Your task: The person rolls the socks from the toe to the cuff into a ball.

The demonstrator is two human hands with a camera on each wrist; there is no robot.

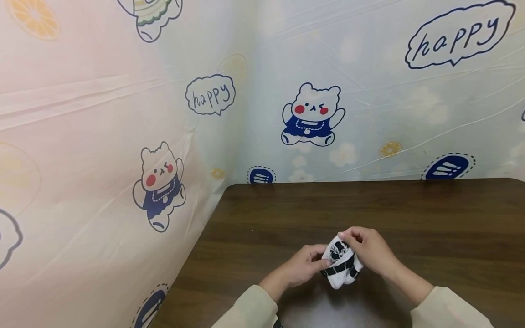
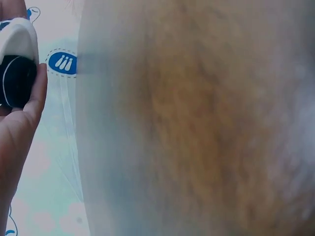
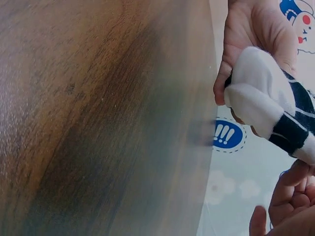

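Note:
Above the table, both hands hold a folded white sock [image 1: 340, 269] with black stripes; loose threads show on its upper face. My left hand [image 1: 300, 268] pinches its left side, thumb in front. At its upper right edge, my right hand [image 1: 371, 249] grips the fabric between thumb and fingers. In the right wrist view, the sock [image 3: 261, 98] shows rounded white folds and a dark band, with the left hand [image 3: 256, 34] above and the right hand [image 3: 295, 196] below. Only part of the sock [image 2: 18, 78] appears in the left wrist view, beside the left hand [image 2: 17, 137].
A dark brown wooden table [image 1: 262, 218] lies beneath the hands. Behind it and along its left side hangs a pale printed cloth [image 1: 369, 123] with bears and lettering. Light sleeves [image 1: 252, 310] cover the forearms.

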